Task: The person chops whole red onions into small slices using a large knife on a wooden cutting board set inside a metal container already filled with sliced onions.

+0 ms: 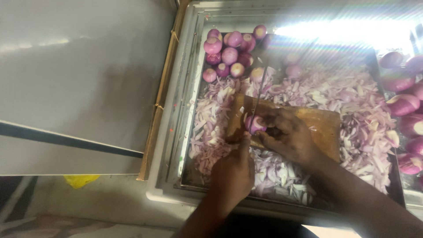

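The onion (255,124), peeled and purple, sits on the wooden cutting board (321,125) near its left end, and in the head view, the only one, the board rests on a bed of chopped onion slices (348,101) filling a large metal tray (187,132). The left hand (233,172), just below the board's left edge, is closed around the handle of a knife (260,90), whose thin blade runs up across the onion toward the far side of the board. The right hand (288,136) lies on the board beside the onion, its fingers (264,120) curled over the onion and pressing it, very close to the blade. Whole peeled onions (231,50) are heaped beyond the board's upper left corner, and more lie well to its right. The board looks unsteady on loose slices, so it could tip or slide under pressure; the round onion might roll, and the blade could then nick the fingertips holding it.
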